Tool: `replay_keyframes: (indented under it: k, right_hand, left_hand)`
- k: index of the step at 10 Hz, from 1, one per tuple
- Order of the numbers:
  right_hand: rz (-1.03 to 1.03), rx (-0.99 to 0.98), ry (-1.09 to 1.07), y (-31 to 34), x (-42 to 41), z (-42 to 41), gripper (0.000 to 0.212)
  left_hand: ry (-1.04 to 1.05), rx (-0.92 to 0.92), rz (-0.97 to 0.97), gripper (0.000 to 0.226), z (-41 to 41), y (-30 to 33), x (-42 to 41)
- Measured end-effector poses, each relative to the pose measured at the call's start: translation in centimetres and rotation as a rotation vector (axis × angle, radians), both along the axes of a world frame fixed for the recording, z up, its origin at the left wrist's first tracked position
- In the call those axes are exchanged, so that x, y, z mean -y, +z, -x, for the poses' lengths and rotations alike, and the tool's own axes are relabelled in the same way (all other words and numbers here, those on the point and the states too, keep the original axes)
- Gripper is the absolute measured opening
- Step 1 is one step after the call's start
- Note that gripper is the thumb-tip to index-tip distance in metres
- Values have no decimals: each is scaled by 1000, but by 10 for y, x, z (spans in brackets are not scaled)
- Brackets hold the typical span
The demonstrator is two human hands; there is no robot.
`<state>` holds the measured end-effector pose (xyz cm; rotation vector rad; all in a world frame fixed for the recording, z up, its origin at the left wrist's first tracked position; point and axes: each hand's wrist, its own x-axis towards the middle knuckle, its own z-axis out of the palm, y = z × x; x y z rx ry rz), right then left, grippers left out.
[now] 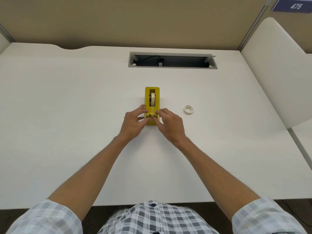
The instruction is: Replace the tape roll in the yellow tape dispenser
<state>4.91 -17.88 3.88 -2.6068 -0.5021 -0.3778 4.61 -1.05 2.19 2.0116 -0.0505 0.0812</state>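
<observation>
Head view, nearest first: a checked shirt with rolled sleeves fills the bottom edge, and two bare forearms reach forward over the white tabletop [67, 102], converging toward its middle. The left hand [133, 123] sits at the near-left corner of the yellow tape dispenser [152, 105], fingers curled against the dispenser's left side and thumb bent in toward its near end. The right hand [170, 124] comes in from the other side, forefinger and thumb drawn together at the cutter end; they appear to pinch the strip of tape there, though the contact itself is too small to make out for certain. The dispenser stands lengthwise, pointing away from the person, with a pale tape roll [153, 98] seated upright in its slot and a strip running from it toward the near end. To the right, well apart from the dispenser, a second, thin roll [188, 109] lies flat on the tabletop. Farther back, a grey cable tray [172, 60] is recessed in the tabletop with its flap open, before a beige partition [135, 22].
</observation>
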Motion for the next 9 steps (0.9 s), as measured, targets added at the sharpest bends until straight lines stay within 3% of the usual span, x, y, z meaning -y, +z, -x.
replay_keyframes:
  k: [3,6,9]
  right_hand:
    - [-14,-29,-3,-3,3,2,32]
    - [-98,-187,-99,-6,7,4,35]
    - [107,-313,-116,-20,18,15,50]
  left_hand:
    - [-14,-3,-33,42,1,0,-2]
    - [43,-25,-151,60,9,-4,-1]
    - [13,-11,-604,52,31,-32,-18]
